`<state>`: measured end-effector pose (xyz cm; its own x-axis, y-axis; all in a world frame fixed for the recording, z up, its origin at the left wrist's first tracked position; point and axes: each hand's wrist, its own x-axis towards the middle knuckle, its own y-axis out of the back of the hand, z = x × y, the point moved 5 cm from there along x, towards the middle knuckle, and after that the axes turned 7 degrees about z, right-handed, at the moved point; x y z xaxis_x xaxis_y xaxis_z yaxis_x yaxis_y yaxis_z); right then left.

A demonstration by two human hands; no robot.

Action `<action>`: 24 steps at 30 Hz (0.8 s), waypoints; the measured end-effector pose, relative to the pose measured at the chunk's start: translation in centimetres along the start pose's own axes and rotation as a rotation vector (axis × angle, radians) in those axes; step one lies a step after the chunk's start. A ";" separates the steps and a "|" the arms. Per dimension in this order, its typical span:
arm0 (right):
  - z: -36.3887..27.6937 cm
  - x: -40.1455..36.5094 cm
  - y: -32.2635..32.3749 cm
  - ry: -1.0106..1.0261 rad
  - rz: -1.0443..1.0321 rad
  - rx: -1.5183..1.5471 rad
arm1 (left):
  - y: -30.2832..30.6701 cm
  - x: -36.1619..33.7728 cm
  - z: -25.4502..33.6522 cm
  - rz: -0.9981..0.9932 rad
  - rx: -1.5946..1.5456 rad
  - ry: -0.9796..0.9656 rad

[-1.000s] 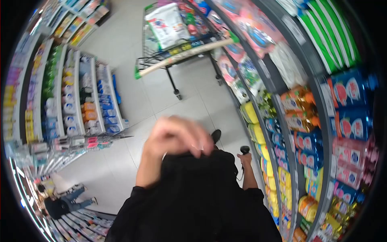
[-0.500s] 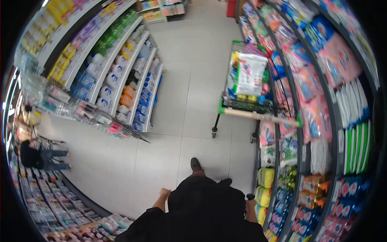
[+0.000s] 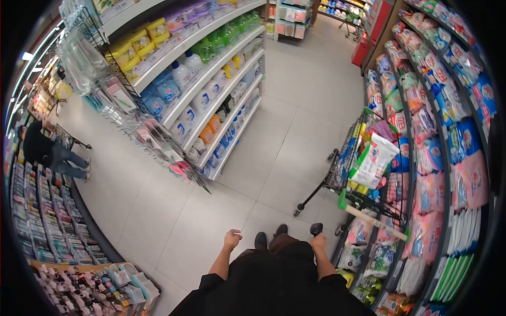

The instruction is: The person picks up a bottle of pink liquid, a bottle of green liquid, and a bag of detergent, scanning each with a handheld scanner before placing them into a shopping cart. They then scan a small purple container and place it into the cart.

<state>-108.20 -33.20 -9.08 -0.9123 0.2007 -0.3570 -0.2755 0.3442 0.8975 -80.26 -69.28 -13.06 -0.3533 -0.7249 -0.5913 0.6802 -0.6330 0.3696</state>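
Note:
I stand in a shop aisle and look down along my black top. My left hand [image 3: 232,239] hangs low by my side with its fingers curled in and nothing in it. My right hand [image 3: 317,241] is closed around a small black handheld device [image 3: 315,228], whose rounded head pokes up above the fist. A shopping trolley [image 3: 363,179] with a green-tipped wooden handle stands ahead to the right, close to the right-hand shelves; a white bag [image 3: 373,160] lies on top of its load. Neither hand touches the trolley.
Shelves of detergent bottles [image 3: 205,100] line the left of the aisle, shelves of packets and pouches [image 3: 448,137] the right. A hook rack [image 3: 153,137] juts out at the left shelf's end. A person in black [image 3: 45,150] stands far left. Grey floor tiles [image 3: 295,121] run ahead.
My left hand dropped from in front of the camera down to my side. The view swung up and left, so the trolley slid to the right edge.

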 end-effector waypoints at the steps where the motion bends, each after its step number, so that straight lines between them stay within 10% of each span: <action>1: -3.1 0.4 0.0 0.039 -0.019 -0.001 | 0.0 0.5 0.2 -0.022 0.014 0.003; 10: -20.4 3.8 -1.3 0.192 -0.091 0.064 | 3.5 2.8 -2.2 0.103 0.035 0.279; 17: -26.7 11.8 -3.0 0.072 -0.037 0.228 | 7.7 9.7 7.5 0.289 0.037 0.270; 24: -33.8 17.6 -4.7 0.192 -0.050 0.258 | 8.0 19.7 33.5 0.299 0.249 -0.477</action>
<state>-133.20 -62.30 -10.79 -0.9469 0.0099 -0.3215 -0.2577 0.5749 0.7766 -103.28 -97.71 2.29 -0.4583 -0.8860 -0.0714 0.6441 -0.3864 0.6602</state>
